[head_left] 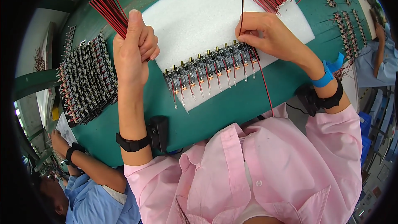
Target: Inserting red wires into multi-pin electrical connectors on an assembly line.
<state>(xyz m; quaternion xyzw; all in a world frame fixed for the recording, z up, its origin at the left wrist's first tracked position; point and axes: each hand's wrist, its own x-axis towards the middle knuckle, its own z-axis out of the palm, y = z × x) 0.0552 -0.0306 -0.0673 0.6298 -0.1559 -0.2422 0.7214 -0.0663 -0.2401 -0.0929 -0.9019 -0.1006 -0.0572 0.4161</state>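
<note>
Circuit boards (209, 63), wire bundles (108, 12), a green bench (192, 130) and blue-shirted co-workers (97, 199) show this to be an electronics assembly workshop.

A green tabletop (232, 99) stretches across the middle, evenly lit. Toward ten o'clock runs a dark green beam (54, 4), with a matching green bar (37, 76) just past nine. Small bright patches (17, 108) glow at nine, too small to identify. Blue bins (365, 137) stand between three and four; grey floor (375, 191) shows at four.
</note>
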